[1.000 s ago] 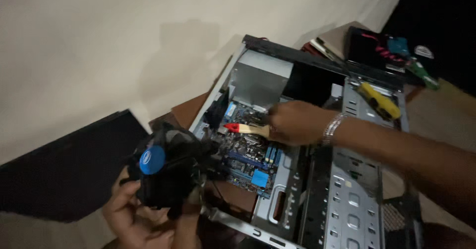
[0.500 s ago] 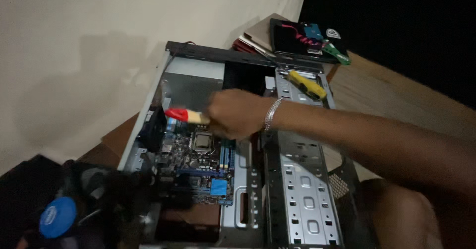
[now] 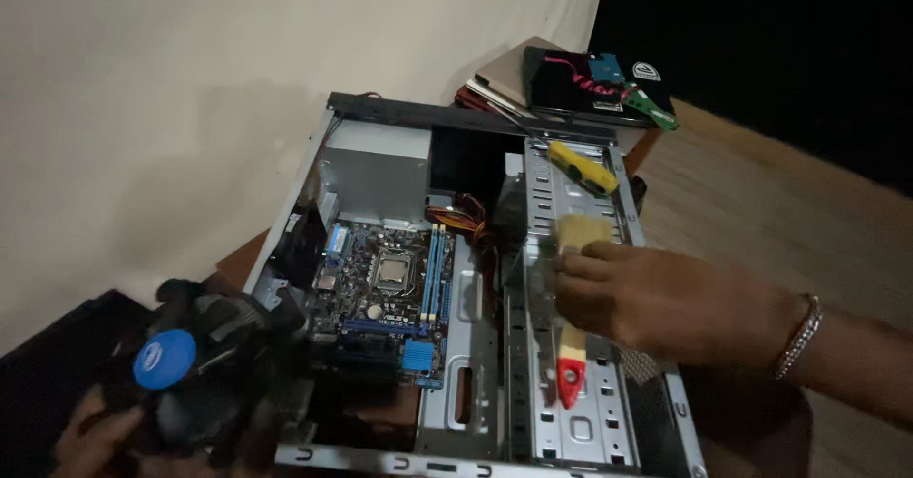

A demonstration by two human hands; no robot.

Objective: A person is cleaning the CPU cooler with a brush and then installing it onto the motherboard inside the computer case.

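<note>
An open computer case [image 3: 571,440] lies flat, its blue motherboard [image 3: 385,292] and bare processor socket [image 3: 392,271] exposed. My left hand [image 3: 90,440] at the bottom left grips a black cooler fan [image 3: 195,378] with a round blue sticker, held just off the case's left edge. My right hand [image 3: 656,302] is over the metal drive cage [image 3: 561,240], holding a paintbrush [image 3: 573,364] with a pale wooden handle, red tip and cream bristles. A bracelet is on that wrist.
A yellow-handled tool [image 3: 582,167] rests on the cage's far end. Beyond the case, a dark box [image 3: 590,83] sits on stacked flat items. A white cloth [image 3: 190,78] backs the scene; the brown wooden surface [image 3: 751,193] extends to the right. Red and yellow cables [image 3: 461,216] run inside.
My right hand has moved with the brush from over the motherboard rightward onto the drive cage. The fan in my left hand has come up into fuller view at the lower left.
</note>
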